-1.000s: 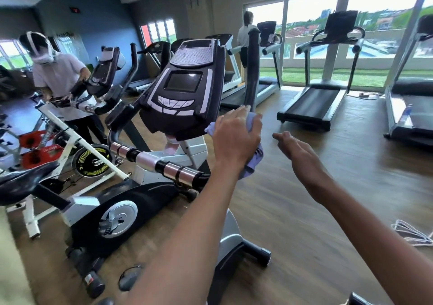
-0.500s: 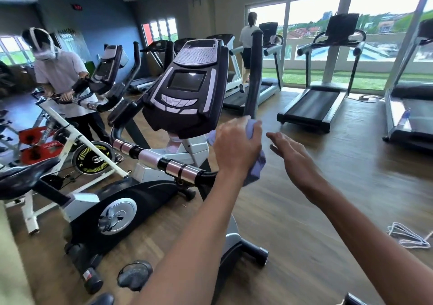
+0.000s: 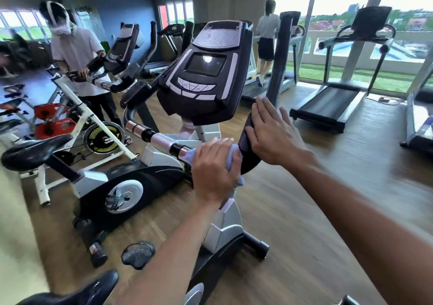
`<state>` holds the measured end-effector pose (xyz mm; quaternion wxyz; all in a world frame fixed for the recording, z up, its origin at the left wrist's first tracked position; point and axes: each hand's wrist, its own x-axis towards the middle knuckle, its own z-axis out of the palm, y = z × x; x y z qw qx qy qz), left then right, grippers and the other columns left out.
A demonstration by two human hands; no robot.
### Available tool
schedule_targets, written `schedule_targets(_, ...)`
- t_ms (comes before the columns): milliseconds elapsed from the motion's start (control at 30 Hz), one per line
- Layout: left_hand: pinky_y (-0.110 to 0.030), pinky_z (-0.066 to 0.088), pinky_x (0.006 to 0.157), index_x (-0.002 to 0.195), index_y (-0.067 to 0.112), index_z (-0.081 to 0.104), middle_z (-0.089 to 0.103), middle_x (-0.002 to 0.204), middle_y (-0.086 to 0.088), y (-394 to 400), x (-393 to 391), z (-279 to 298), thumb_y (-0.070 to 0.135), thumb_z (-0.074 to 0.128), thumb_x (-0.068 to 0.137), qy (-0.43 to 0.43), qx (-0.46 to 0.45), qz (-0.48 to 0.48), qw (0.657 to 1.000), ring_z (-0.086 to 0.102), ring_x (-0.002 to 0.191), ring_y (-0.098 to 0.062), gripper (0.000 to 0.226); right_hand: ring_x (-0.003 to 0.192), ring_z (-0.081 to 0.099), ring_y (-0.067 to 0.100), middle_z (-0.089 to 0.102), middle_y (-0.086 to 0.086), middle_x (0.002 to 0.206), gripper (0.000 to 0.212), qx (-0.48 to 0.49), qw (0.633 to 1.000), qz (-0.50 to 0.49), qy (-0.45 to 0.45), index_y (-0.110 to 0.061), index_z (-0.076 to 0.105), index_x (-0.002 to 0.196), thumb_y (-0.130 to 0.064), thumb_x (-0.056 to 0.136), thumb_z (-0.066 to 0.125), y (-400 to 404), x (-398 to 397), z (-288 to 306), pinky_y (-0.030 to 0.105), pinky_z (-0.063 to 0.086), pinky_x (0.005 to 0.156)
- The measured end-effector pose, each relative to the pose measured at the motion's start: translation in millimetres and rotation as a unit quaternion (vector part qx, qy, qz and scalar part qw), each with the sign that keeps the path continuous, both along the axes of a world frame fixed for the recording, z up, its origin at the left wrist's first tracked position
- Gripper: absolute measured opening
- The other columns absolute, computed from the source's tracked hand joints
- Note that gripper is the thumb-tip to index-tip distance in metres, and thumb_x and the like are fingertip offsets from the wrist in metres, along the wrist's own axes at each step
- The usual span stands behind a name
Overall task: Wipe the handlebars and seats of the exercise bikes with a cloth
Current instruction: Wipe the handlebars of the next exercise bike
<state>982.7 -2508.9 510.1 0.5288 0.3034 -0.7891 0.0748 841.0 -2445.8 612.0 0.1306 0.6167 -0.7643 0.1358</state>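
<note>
The exercise bike in front of me has a black console (image 3: 206, 77) and a chrome-and-black handlebar (image 3: 154, 138) running under it. My left hand (image 3: 215, 171) grips a light blue cloth (image 3: 187, 156) wrapped round the bar's right end, just below the console. My right hand (image 3: 271, 131) lies flat with straight fingers against the black curved grip (image 3: 244, 140) where the bar bends upward. The black upright of the handlebar (image 3: 281, 58) rises behind my right hand. This bike's black seat (image 3: 77, 290) shows at the bottom left edge. The neighbouring bike's seat (image 3: 35, 150) is at the left.
A person in a white shirt (image 3: 75, 49) stands at the neighbouring bike on the left. A white spin bike with a yellow-marked flywheel (image 3: 103, 137) stands behind it. Treadmills (image 3: 332, 103) line the windows, a person (image 3: 267, 37) on one. A pedal (image 3: 138, 254) juts out below.
My left hand has slid the cloth down from the upright grip to the bend of the bar. My right hand has moved in from mid-air and now lies flat against the black grip.
</note>
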Motion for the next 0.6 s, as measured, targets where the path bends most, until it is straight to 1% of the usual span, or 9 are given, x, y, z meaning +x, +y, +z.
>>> schedule_targets(100, -0.045, 0.050, 0.093, 0.101, 0.013, 0.077, 0.076, 0.101, 0.000, -29.2, 15.0, 3.4, 0.032, 0.054, 0.099, -0.018, -0.023, -0.073, 0.997, 0.069, 0.101, -0.025, 0.030, 0.158, -0.009, 0.016, -0.004, 0.005, 0.172, 0.067, 0.008, 1.000, -0.015, 0.020, -0.008, 0.004, 0.163, -0.041, 0.109, 0.024, -0.7, -2.2, -9.6, 0.042, -0.007, 0.127)
schedule_targets(167, -0.045, 0.050, 0.091, 0.098, 0.013, 0.076, 0.076, 0.099, 0.001, -35.6, 17.7, 3.3, 0.030, 0.057, 0.097, 0.004, -0.027, -0.078, 0.997, 0.070, 0.097, -0.024, 0.026, 0.158, -0.008, 0.017, -0.003, 0.006, 0.172, 0.068, 0.008, 0.999, -0.018, 0.041, -0.008, 0.005, 0.163, -0.043, 0.108, 0.022, 1.4, -3.7, -13.4, 0.043, -0.009, 0.127)
schedule_targets(233, -0.046, 0.050, 0.090, 0.094, 0.013, 0.076, 0.075, 0.095, 0.002, -24.8, 8.0, -1.2, 0.025, 0.058, 0.096, 0.077, 0.002, -0.039, 0.996, 0.069, 0.096, -0.023, 0.021, 0.159, -0.003, 0.019, 0.005, 0.008, 0.172, 0.068, -0.009, 0.998, -0.013, 0.064, -0.006, 0.010, 0.163, -0.043, 0.106, 0.017, 5.4, -6.1, -20.1, 0.044, -0.009, 0.126)
schedule_targets(300, -0.047, 0.049, 0.095, 0.092, 0.014, 0.076, 0.075, 0.095, 0.003, -2.2, -9.3, -5.6, 0.021, 0.059, 0.095, 0.166, 0.047, 0.037, 0.984, 0.068, 0.099, -0.024, 0.018, 0.158, 0.007, 0.022, 0.015, 0.011, 0.170, 0.072, -0.031, 0.996, -0.007, 0.078, -0.004, 0.019, 0.161, -0.043, 0.102, 0.013, 8.2, -6.6, -29.1, 0.045, -0.007, 0.125)
schedule_targets(367, -0.047, 0.048, 0.101, 0.094, 0.014, 0.076, 0.075, 0.098, 0.003, 19.2, -24.5, -8.5, 0.023, 0.058, 0.096, 0.198, 0.070, 0.089, 0.974, 0.067, 0.105, -0.025, 0.019, 0.157, 0.015, 0.027, 0.023, 0.016, 0.168, 0.075, -0.052, 0.996, -0.002, 0.079, 0.000, 0.026, 0.159, -0.042, 0.099, 0.012, 5.7, -6.9, -36.5, 0.047, -0.002, 0.125)
schedule_targets(400, -0.046, 0.048, 0.102, 0.095, 0.014, 0.076, 0.075, 0.099, 0.003, 23.1, -24.0, -7.4, 0.024, 0.059, 0.096, 0.181, 0.058, 0.083, 0.978, 0.066, 0.106, -0.025, 0.019, 0.156, 0.017, 0.028, 0.025, 0.017, 0.167, 0.075, -0.061, 0.995, 0.000, 0.077, 0.001, 0.028, 0.158, -0.042, 0.098, 0.012, 3.9, -6.9, -37.7, 0.049, 0.001, 0.126)
schedule_targets(500, -0.041, 0.049, 0.093, 0.093, 0.014, 0.075, 0.074, 0.094, 0.002, -8.8, 13.7, -4.4, 0.027, 0.060, 0.096, 0.052, -0.010, -0.033, 0.998, 0.067, 0.096, -0.024, 0.019, 0.155, 0.022, 0.028, 0.028, 0.016, 0.166, 0.072, -0.058, 0.994, 0.005, 0.096, 0.000, 0.031, 0.157, -0.042, 0.101, 0.014, 7.5, -10.3, -37.3, 0.052, 0.004, 0.126)
schedule_targets(533, -0.041, 0.050, 0.088, 0.089, 0.014, 0.074, 0.073, 0.089, 0.000, -29.9, 30.8, -1.7, 0.029, 0.058, 0.096, 0.038, 0.015, -0.035, 0.999, 0.066, 0.090, -0.025, 0.023, 0.155, 0.024, 0.028, 0.029, 0.015, 0.166, 0.070, -0.057, 0.992, 0.008, 0.111, -0.002, 0.032, 0.157, -0.042, 0.102, 0.015, 11.4, -12.3, -37.9, 0.052, 0.003, 0.126)
schedule_targets(600, -0.044, 0.053, 0.080, 0.085, 0.014, 0.075, 0.070, 0.081, -0.004, -70.4, 62.1, 5.5, 0.035, 0.054, 0.095, 0.093, 0.116, 0.027, 0.989, 0.063, 0.080, -0.026, 0.031, 0.153, 0.028, 0.029, 0.032, 0.014, 0.164, 0.068, -0.066, 0.990, 0.012, 0.120, -0.002, 0.035, 0.156, -0.041, 0.103, 0.017, 17.8, -11.2, -39.0, 0.052, 0.003, 0.126)
